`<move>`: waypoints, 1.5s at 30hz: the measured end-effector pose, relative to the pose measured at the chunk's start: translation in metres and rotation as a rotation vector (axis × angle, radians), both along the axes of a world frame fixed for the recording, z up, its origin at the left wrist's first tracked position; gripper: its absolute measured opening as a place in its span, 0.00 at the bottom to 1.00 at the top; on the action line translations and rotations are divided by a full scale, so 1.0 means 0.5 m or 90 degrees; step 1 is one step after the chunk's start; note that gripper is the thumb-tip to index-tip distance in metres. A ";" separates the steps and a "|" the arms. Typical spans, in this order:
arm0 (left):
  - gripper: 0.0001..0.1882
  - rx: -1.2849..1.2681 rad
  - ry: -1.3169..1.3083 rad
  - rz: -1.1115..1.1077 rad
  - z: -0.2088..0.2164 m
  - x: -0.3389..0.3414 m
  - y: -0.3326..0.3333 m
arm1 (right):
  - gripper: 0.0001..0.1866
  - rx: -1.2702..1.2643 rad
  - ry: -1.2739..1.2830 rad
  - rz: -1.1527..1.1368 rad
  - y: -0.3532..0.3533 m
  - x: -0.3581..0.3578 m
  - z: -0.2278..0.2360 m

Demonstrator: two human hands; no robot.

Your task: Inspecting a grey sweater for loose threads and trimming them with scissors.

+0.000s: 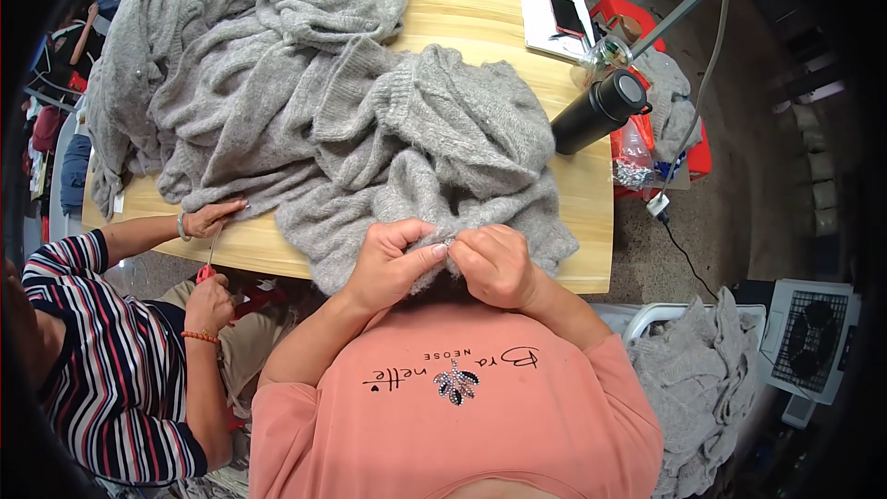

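A fuzzy grey knitted sweater (pixel 462 129) lies bunched at the near edge of the table. My left hand (pixel 393 263) pinches a fold of it between thumb and fingers. Right beside it, my right hand (pixel 497 265) is closed on the same fold, the two hands nearly touching. Something tiny and shiny shows between the fingertips, too small to name. Part of the sweater hangs over the edge toward my body.
More grey knitwear (pixel 212 74) is heaped at the left of the wooden table (pixel 462 0). A black bottle (pixel 596 115), a jar (pixel 605 57) and a phone (pixel 566 15) stand or lie at right. A co-worker (pixel 120 342) with red-handled scissors (pixel 206 273) works at left. A white bin (pixel 647 319) holds knitwear.
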State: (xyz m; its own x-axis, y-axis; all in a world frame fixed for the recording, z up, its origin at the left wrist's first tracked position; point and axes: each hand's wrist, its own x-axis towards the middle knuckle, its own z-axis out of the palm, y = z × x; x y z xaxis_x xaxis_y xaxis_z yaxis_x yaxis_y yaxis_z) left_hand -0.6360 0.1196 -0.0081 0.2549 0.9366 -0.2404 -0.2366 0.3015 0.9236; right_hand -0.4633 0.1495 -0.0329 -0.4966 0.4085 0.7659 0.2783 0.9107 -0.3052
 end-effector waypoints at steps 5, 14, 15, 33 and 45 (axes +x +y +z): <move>0.05 0.076 0.081 0.018 -0.017 -0.008 -0.003 | 0.09 -0.258 0.049 0.076 0.015 -0.003 0.008; 0.04 0.115 0.196 0.077 -0.030 -0.005 -0.016 | 0.15 -0.422 0.053 0.243 0.037 0.002 0.005; 0.04 0.114 0.196 0.077 -0.031 -0.004 -0.016 | 0.15 -0.429 0.056 0.247 0.039 0.002 0.004; 0.07 0.481 0.392 0.147 -0.035 0.007 -0.009 | 0.12 -0.521 0.085 0.055 -0.005 -0.004 -0.017; 0.09 0.746 0.566 0.227 -0.026 0.023 -0.007 | 0.15 -0.201 0.093 -0.039 -0.009 -0.021 -0.003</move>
